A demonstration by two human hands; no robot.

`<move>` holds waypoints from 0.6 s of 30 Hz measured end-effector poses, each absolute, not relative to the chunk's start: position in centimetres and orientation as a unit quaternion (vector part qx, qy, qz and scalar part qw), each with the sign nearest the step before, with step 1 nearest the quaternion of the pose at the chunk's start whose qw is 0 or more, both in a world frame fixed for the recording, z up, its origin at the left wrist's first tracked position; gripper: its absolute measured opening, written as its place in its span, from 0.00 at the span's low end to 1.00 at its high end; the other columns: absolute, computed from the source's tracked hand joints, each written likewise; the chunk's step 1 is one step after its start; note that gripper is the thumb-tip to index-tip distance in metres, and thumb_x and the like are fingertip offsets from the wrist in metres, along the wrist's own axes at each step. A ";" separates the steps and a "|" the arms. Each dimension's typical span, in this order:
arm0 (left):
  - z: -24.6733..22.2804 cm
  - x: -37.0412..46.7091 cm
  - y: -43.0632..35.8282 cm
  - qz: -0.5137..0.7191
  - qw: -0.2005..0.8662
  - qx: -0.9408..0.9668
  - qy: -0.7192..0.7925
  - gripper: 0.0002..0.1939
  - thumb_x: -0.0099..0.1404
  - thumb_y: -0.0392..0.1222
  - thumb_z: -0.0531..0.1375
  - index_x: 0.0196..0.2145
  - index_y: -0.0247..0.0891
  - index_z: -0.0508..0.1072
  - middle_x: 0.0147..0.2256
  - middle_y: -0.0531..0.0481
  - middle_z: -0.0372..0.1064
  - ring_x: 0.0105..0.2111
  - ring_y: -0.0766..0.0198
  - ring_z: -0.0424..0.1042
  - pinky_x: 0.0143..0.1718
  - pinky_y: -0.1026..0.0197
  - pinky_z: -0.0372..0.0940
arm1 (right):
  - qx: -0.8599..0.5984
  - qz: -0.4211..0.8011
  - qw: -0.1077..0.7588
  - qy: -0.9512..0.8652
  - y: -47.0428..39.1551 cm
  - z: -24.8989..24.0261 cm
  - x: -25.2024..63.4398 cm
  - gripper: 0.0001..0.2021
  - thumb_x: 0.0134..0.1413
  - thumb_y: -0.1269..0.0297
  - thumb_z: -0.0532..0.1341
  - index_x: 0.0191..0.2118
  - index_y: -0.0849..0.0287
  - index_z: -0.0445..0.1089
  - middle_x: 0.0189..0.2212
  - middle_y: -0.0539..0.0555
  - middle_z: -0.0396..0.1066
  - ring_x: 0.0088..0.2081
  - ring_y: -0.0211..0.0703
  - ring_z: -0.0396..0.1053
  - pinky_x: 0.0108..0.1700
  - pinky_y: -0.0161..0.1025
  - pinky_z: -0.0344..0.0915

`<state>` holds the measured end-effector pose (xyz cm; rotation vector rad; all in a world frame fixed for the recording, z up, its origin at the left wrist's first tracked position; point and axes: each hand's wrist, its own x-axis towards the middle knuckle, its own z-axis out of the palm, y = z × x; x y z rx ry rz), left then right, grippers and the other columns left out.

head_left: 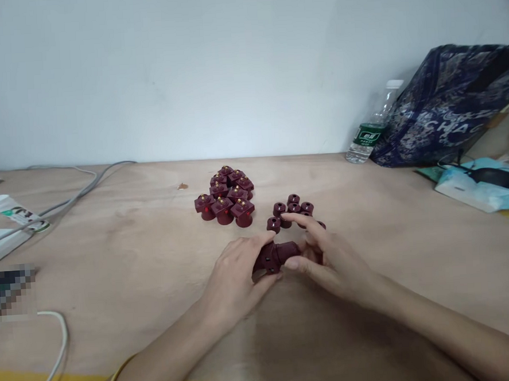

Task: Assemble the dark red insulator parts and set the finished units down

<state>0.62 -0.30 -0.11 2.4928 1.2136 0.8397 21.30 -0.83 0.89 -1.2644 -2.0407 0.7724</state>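
My left hand [237,272] is wrapped round a maroon plastic part [271,258], with a square slotted body and a round barrel, that looks like a lamp holder. The barrel points right, where the thumb and curled fingers of my right hand [334,260] close on its end; the right index finger is stretched out above. Something else dark red shows partly under the right fingers, too hidden to name. Just beyond my hands lie several small maroon caps [294,207] with a hole on top. Further left stands a cluster of maroon square-topped parts [223,207] with brass screws.
At the back right a water bottle [367,132] leans against a patterned bag [439,110]. A blue tissue pack [474,185] with a black object on it lies at right. On the left are grey cables [82,189], a white tube [16,212] and a blurred-out device [6,289].
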 end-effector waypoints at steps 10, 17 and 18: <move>-0.4 0.6 -0.3 0.295 0.145 0.849 0.413 0.26 0.59 0.42 0.63 0.54 0.45 0.60 0.48 0.47 0.70 0.47 0.54 0.69 0.46 0.50 0.65 | -0.495 0.274 0.288 -0.773 -0.8 0.7 20.8 0.10 0.57 0.56 0.59 0.35 0.58 0.65 0.21 0.47 0.66 0.23 0.37 0.63 0.24 0.33 0.55; 1.0 1.4 -1.3 0.329 0.450 0.718 0.417 0.16 0.54 0.31 0.60 0.40 0.41 0.63 0.37 0.51 0.71 0.38 0.61 0.71 0.39 0.57 0.67 | -0.470 0.180 0.314 -0.805 0.6 1.1 22.4 0.11 0.62 0.58 0.53 0.43 0.59 0.67 0.31 0.52 0.73 0.32 0.41 0.70 0.35 0.36 0.63; 1.2 1.4 -1.7 0.300 0.515 0.698 0.397 0.16 0.53 0.30 0.61 0.39 0.41 0.62 0.37 0.51 0.71 0.37 0.62 0.71 0.37 0.59 0.67 | -0.480 0.149 0.330 -0.799 1.0 1.0 22.7 0.12 0.62 0.58 0.54 0.45 0.58 0.67 0.33 0.53 0.73 0.34 0.42 0.70 0.37 0.38 0.63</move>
